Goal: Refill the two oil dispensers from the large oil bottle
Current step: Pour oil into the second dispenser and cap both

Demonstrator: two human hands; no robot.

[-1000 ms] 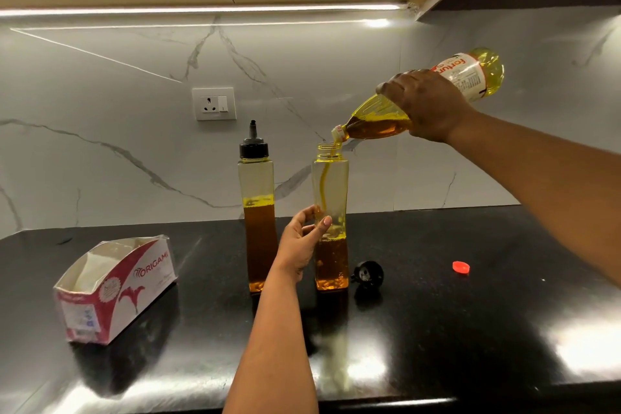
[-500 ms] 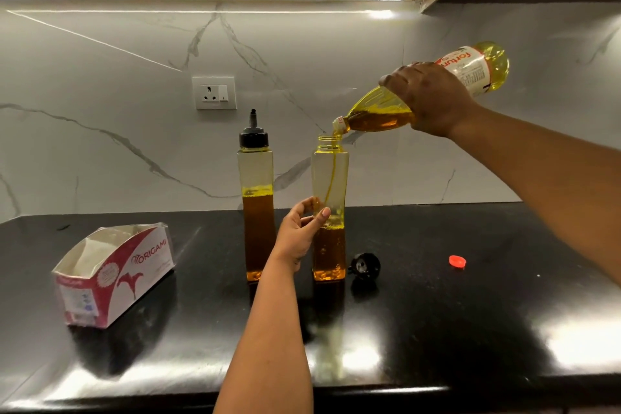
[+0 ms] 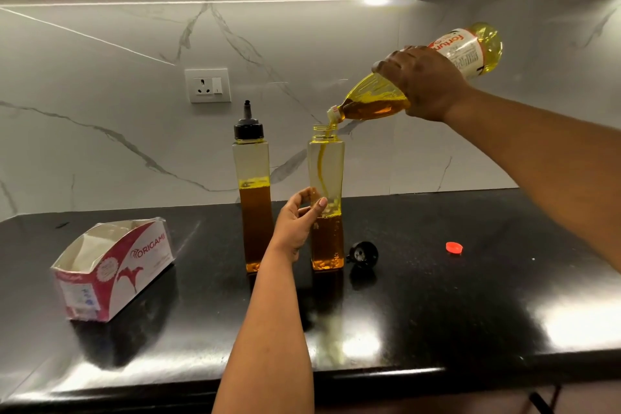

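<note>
Our right hand (image 3: 424,82) is clamped round the large oil bottle (image 3: 376,99), tilted so oil streams into the open dispenser (image 3: 326,178) on the black counter (image 3: 470,296), which our left hand (image 3: 297,223) holds in a curled grip. The capped dispenser (image 3: 252,178) stands just left of it. Around them lie a black nozzle cap (image 3: 362,253), a red cap (image 3: 454,247) and an Origami box (image 3: 114,267).

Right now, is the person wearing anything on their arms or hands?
Nothing visible: the left hand and right hand are bare, without gloves, rings or a watch. Both forearms are bare too, no sleeves in frame.
</note>
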